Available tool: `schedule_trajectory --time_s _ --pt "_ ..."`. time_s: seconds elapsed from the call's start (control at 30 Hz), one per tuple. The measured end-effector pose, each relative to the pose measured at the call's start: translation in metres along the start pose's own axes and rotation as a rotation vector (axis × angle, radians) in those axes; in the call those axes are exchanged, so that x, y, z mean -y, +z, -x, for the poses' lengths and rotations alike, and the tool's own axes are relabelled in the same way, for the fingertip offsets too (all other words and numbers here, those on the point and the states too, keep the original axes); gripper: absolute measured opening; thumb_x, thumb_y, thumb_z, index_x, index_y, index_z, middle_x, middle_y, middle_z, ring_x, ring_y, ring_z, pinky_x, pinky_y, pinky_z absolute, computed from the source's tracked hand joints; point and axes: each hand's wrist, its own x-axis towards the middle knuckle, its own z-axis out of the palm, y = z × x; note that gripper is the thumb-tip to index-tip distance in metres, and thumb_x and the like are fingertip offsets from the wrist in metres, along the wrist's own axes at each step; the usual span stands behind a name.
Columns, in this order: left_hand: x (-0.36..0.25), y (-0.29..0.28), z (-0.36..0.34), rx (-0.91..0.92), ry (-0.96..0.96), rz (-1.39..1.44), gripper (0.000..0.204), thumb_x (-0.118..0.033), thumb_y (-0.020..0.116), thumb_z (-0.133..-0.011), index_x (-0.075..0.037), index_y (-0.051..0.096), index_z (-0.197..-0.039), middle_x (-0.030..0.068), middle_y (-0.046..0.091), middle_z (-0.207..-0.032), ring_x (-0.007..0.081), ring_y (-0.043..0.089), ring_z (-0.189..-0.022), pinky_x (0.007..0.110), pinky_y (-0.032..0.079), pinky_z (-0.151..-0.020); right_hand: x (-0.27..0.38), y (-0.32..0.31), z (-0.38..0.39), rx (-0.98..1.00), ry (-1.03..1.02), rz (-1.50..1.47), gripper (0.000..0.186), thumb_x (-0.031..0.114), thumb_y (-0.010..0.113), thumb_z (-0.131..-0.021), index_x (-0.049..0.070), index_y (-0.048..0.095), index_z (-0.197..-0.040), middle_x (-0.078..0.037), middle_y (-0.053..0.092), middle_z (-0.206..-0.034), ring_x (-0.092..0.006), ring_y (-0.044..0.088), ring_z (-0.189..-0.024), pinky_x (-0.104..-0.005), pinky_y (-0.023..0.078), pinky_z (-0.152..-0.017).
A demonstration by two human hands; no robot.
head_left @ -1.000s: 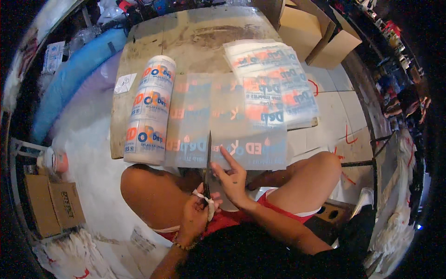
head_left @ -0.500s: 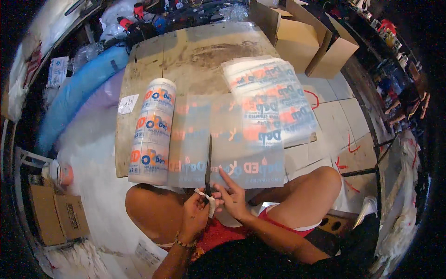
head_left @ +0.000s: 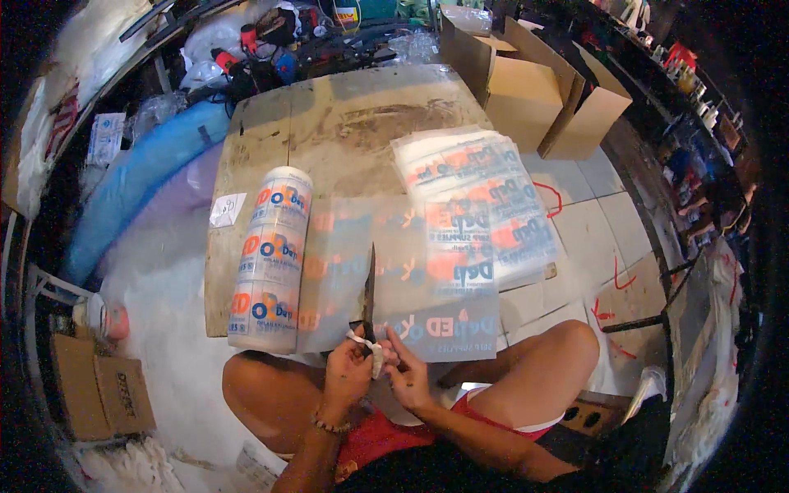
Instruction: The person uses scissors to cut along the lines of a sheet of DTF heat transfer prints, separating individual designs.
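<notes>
Can't really make out the handle of the knife (head_left: 369,287), since the left hand (head_left: 349,374) and that white wrap (head_left: 377,359) cover most of it. The right hand (head_left: 408,380) has its fingertips lost in the blur. Left forearm (head_left: 306,460) gets chopped by the bottom edge, and the small stuff (head_left: 705,108) far right is too tiny and dark to identify.

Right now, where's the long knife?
In the head view, near the middle, the knife is in the left hand, beside the right hand, its blade over the printed plastic sheet.
</notes>
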Motion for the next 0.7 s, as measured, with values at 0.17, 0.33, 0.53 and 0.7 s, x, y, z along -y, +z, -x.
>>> schedule_trajectory --time_s 0.17,0.33,0.53,0.7 --pt "-0.005 0.003 -0.005 -0.015 -0.069 0.050 0.043 0.002 0.055 -0.090 0.003 0.042 -0.131 0.0138 0.067 -0.101 0.0194 0.068 -0.080 0.029 0.055 -0.062 -0.004 0.003 0.001 -0.017 0.087 -0.052 0.058 -0.002 0.048 -0.092 0.002 0.031 -0.148 -0.009 0.054 -0.129 -0.0145 0.053 -0.109 -0.0254 0.045 -0.091" --pt "-0.023 0.008 -0.002 0.017 -0.122 0.094 0.026 0.000 0.054 -0.092 0.006 0.052 -0.117 0.0112 0.066 -0.104 0.0173 0.067 -0.089 0.027 0.055 -0.073 0.009 0.005 0.000 -0.032 0.095 -0.073 0.058 0.000 0.048 -0.095 0.004 0.027 -0.149 -0.011 0.049 -0.136 -0.0146 0.056 -0.103 -0.0251 0.052 -0.079" --pt "-0.026 0.007 0.001 0.038 -0.128 0.144 0.026 -0.001 0.053 -0.093 0.003 0.051 -0.118 0.0121 0.063 -0.109 0.0182 0.067 -0.091 0.028 0.057 -0.071 0.008 0.005 0.002 0.005 0.126 -0.132 0.062 -0.002 0.047 -0.095 0.006 0.021 -0.151 -0.011 0.046 -0.139 -0.0143 0.056 -0.102 -0.0255 0.053 -0.079" --pt "-0.029 0.009 0.003 0.040 -0.193 0.097 0.027 -0.001 0.053 -0.093 0.003 0.049 -0.120 0.0124 0.063 -0.110 0.0194 0.066 -0.094 0.028 0.058 -0.073 0.000 0.009 0.003 -0.046 0.075 -0.142 0.063 -0.005 0.048 -0.093 0.006 0.023 -0.150 -0.012 0.047 -0.138 -0.0126 0.055 -0.101 -0.0258 0.053 -0.081"
